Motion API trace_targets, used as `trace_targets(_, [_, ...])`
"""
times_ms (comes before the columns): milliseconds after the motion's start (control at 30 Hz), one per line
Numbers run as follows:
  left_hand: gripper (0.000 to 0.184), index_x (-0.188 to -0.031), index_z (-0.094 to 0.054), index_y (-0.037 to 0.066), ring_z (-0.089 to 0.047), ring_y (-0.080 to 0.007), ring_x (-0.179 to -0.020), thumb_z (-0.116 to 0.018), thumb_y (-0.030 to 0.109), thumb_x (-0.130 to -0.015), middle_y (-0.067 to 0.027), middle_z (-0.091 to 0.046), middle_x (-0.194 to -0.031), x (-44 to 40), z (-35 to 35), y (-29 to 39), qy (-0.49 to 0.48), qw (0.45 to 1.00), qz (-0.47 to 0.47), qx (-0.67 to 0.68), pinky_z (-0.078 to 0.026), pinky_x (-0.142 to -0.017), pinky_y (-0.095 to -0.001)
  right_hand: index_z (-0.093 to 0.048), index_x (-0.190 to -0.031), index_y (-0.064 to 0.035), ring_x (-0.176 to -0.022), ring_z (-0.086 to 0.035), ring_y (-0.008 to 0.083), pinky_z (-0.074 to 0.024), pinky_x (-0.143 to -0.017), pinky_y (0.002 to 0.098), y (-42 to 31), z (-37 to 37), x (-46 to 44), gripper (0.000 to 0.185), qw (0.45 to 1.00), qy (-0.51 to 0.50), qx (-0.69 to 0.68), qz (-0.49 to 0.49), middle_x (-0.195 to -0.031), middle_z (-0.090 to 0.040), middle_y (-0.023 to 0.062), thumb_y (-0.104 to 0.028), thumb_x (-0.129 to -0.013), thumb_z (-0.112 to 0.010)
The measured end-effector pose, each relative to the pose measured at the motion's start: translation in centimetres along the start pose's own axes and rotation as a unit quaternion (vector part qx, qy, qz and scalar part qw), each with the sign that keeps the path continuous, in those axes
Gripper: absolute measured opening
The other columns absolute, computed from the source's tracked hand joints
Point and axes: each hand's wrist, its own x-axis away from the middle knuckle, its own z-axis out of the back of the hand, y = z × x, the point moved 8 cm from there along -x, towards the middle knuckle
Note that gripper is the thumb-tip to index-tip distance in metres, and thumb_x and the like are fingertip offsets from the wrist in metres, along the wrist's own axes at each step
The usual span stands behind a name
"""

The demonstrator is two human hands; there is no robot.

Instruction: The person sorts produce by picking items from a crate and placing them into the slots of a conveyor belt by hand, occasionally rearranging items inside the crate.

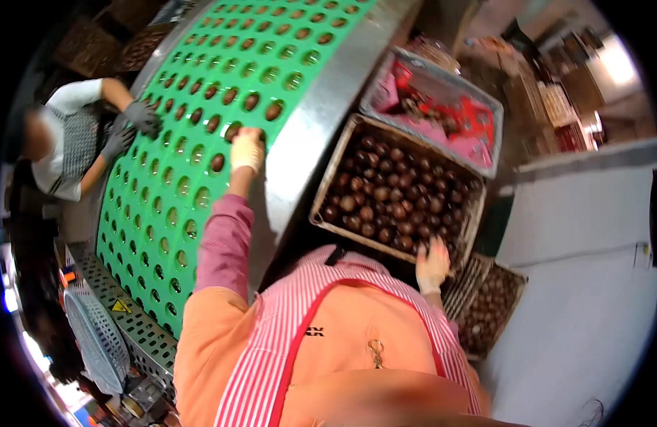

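Observation:
My left hand (247, 151), in a pale glove, is over the green cupped conveyor (225, 186), its fingers closed at a dark passion fruit (232, 132) in one of the cups. Another passion fruit (217, 163) rests in a cup just below. On my other side, a crate (353, 127) holds many round, purple-brown passion fruits (396, 179). My right hand (433, 265), also gloved, lies at its near corner with the fingers stretched out, touching the fruit. Whether anything sits under that palm is hidden.
Across the conveyor a co-worker's grey-gloved hands (142, 119) reach over the cups. A steel edge (300, 142) borders my side. Behind the fruit crate stands a grey crate (493, 153) with red and pink bags; another fruit crate (493, 306) is lower right. A blue basket (97, 341) stands lower left.

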Motion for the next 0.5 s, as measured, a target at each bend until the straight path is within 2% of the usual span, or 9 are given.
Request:
trace_targets(33, [0.021, -0.101, -0.067, 0.011, -0.059, -0.0407, -0.101, -0.061, 0.01, -0.081, -0.0187, -0.062, -0.107, -0.9, 1.5, 0.7, -0.047, 0.994, 0.067, -0.077, -0.05, -0.086, -0.049, -0.055, -0.131, -0.0064, -0.125, -0.048, 0.0358, -0.0379, -0.105, 0.0463, -0.5, -0.5, -1.1, 0.051, 0.999, 0.019, -0.017, 0.027, -0.139, -0.052, 0.0152, -0.035, -0.089, -0.059])
trace_targets(67, [0.02, -0.099, -0.068, 0.01, -0.059, -0.0425, -0.102, -0.058, 0.012, -0.081, -0.0202, -0.063, -0.108, -2.2, -1.5, -1.1, -0.078, 0.991, 0.063, -0.09, -0.05, -0.086, -0.0505, -0.054, -0.131, -0.0071, -0.125, -0.048, 0.0362, -0.0372, -0.105, 0.0463, -0.7, 0.2, -1.1, 0.051, 0.998, 0.029, -0.034, 0.034, -0.139, -0.051, 0.015, -0.037, -0.09, -0.057])
trace_targets(100, [0.026, -0.107, -0.066, 0.01, -0.061, -0.0426, -0.098, -0.061, 0.011, -0.082, -0.0208, -0.062, -0.111, -2.6, 0.9, 2.0, -0.083, 0.987, 0.072, -0.119, -0.052, -0.083, -0.0504, -0.054, -0.131, -0.0081, -0.128, -0.045, 0.0362, -0.0372, -0.105, 0.0463, -0.4, 0.0, -2.1, 0.05, 0.999, 0.022, -0.037, 0.033, -0.141, -0.049, 0.0149, -0.037, -0.089, -0.058])
trace_targets(133, [0.039, -0.122, -0.057, 0.011, -0.058, -0.0415, -0.104, -0.063, 0.015, -0.084, -0.021, -0.059, -0.116, -1.3, 1.7, 4.8, 0.015, 0.999, 0.017, -0.049, -0.05, -0.091, -0.0477, -0.052, -0.133, -0.0098, -0.13, -0.041, 0.0361, -0.0362, -0.106, 0.0472, 0.3, 0.1, -1.8, 0.053, 0.996, 0.024, -0.075, 0.037, -0.143, -0.046, 0.0138, -0.035, -0.087, -0.061])
trace_targets(200, [0.055, -0.131, -0.052, 0.011, -0.061, -0.04, -0.101, -0.072, 0.015, -0.081, -0.0206, -0.059, -0.119, 0.3, 4.5, 12.3, 0.177, 0.966, -0.175, 0.069, -0.051, -0.089, -0.0459, -0.048, -0.137, -0.0128, -0.131, -0.039, 0.0375, -0.0337, -0.109, 0.0487, 0.5, 0.7, -3.1, 0.065, 0.993, 0.072, -0.072, 0.061, -0.146, -0.041, 0.0129, -0.034, -0.08, -0.07])
trace_targets(267, [0.056, -0.133, -0.051, 0.009, -0.056, -0.0401, -0.114, -0.072, 0.021, -0.083, -0.0218, -0.058, -0.124, 2.7, 0.4, 17.5, -0.075, 0.944, -0.031, 0.32, -0.047, -0.097, -0.0431, -0.045, -0.14, -0.0142, -0.131, -0.038, 0.0388, -0.0334, -0.109, 0.0499, -0.8, 2.3, -4.9, 0.071, 0.998, 0.033, -0.042, 0.046, -0.149, -0.036, 0.0137, -0.035, -0.077, -0.073])
trace_targets(333, [0.065, -0.139, -0.045, 0.012, -0.053, -0.0391, -0.121, -0.073, 0.028, -0.083, -0.022, -0.052, -0.134, 6.9, -3.8, 24.0, -0.212, 0.94, -0.163, 0.213, -0.045, -0.101, -0.0404, -0.043, -0.141, -0.0149, -0.132, -0.038, 0.0395, -0.0339, -0.108, 0.0511, -1.0, 2.6, -7.6, 0.074, 0.998, 0.009, -0.048, 0.046, -0.15, -0.034, 0.0141, -0.034, -0.077, -0.073])
trace_targets(467, [0.093, -0.15, -0.028, 0.018, -0.041, -0.0414, -0.132, -0.076, 0.048, -0.076, -0.0177, -0.032, -0.152, 12.8, -7.7, 28.3, -0.449, 0.887, -0.106, -0.027, -0.041, -0.102, -0.0564, -0.04, -0.144, -0.0154, -0.132, -0.038, 0.0393, -0.0351, -0.106, 0.0536, -3.2, 1.5, -10.7, 0.079, 0.987, -0.031, -0.117, 0.11, -0.151, -0.032, 0.0151, -0.034, -0.075, -0.075])
trace_targets(500, [0.095, -0.151, -0.028, 0.018, -0.038, -0.0444, -0.133, -0.075, 0.053, -0.076, -0.0171, -0.028, -0.154, 13.3, -8.6, 28.3, -0.452, 0.882, -0.117, -0.066, -0.039, -0.099, -0.0633, -0.038, -0.145, -0.0182, -0.132, -0.039, 0.0376, -0.0363, -0.103, 0.0551, -4.6, 1.3, -11.0, 0.08, 0.988, -0.047, -0.08, 0.124, -0.152, -0.032, 0.0136, -0.037, -0.076, -0.074])
